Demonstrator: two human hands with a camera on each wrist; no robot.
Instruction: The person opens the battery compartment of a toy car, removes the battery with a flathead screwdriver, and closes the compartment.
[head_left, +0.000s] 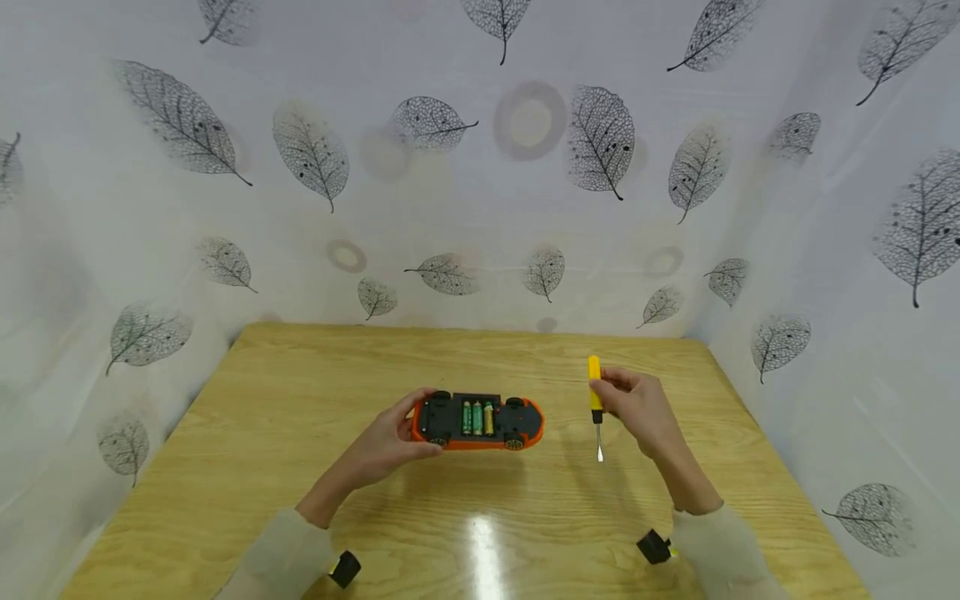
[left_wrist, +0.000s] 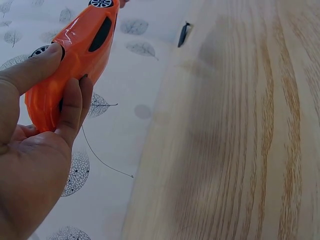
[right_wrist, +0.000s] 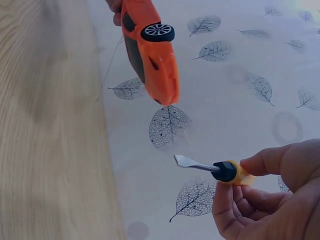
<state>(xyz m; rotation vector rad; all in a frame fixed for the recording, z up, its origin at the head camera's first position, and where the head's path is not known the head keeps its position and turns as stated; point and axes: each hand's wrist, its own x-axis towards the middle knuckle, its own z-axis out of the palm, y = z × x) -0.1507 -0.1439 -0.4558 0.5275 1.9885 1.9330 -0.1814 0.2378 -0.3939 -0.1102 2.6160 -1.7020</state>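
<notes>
Reaching in from lower left with left hand, forearm angled up toward centre. Gripping left end of orange toy car there: fingers curled snugly round it, thumb along near side at a wheel. Raised off bench near its middle, underside turned toward head camera, casting shadow on the wood. Seated side by side in open underside bay: three batteries, two green, then one yellower at right. Printed too small to read. Separated by open gap from car's right end: screwdriver. Pinched by its yellow handle between thumb and fingers of right hand, closed to handle width. Pointing flat metal blade down in head view, tip apart from car. Angled in from lower right. Bordered along far edge by leaf-print curtain.
</notes>
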